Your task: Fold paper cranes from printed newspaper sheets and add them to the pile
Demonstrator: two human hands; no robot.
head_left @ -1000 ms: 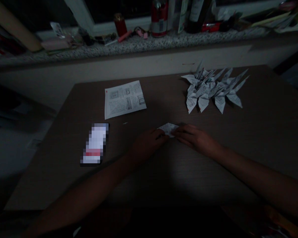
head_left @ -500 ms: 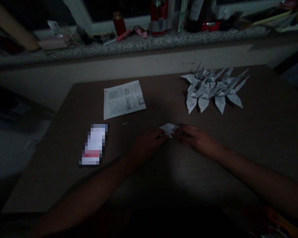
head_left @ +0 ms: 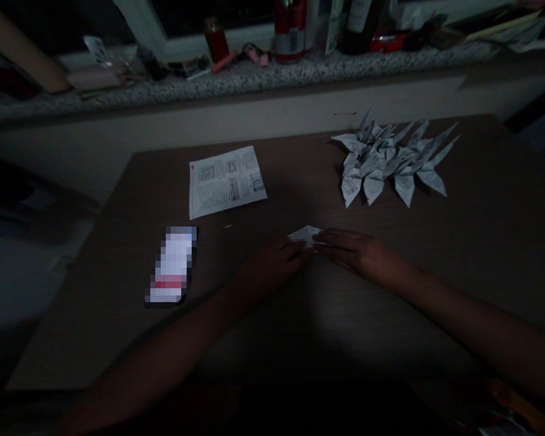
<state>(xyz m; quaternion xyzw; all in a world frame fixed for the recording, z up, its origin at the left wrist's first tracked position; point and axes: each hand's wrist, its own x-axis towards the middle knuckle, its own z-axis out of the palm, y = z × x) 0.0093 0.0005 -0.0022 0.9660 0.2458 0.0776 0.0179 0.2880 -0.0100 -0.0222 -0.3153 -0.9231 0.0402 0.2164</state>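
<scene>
A small folded piece of printed paper [head_left: 307,233] lies on the table between both hands. My left hand [head_left: 272,261] holds its left and near edge, fingers closed together over it. From the other side my right hand [head_left: 349,249] grips the right part of the paper against the tabletop, its fingers long and close together. The fingers hide the near and right edges of the paper. Beyond, at the right, stands a cluster of several folded paper cranes [head_left: 386,160] made of printed paper. A flat printed sheet [head_left: 227,181] lies at the back left.
A phone [head_left: 172,266] with a lit, blurred screen lies on the wooden table [head_left: 272,339] left of my left arm. Behind the table, a speckled stone windowsill [head_left: 254,79] carries a red can [head_left: 290,30], a dark bottle [head_left: 358,27] and other small items.
My right hand's fingers have straightened and flattened over the paper's right part. My left fingers have shifted slightly along its near edge. The cranes, sheet and phone stay put.
</scene>
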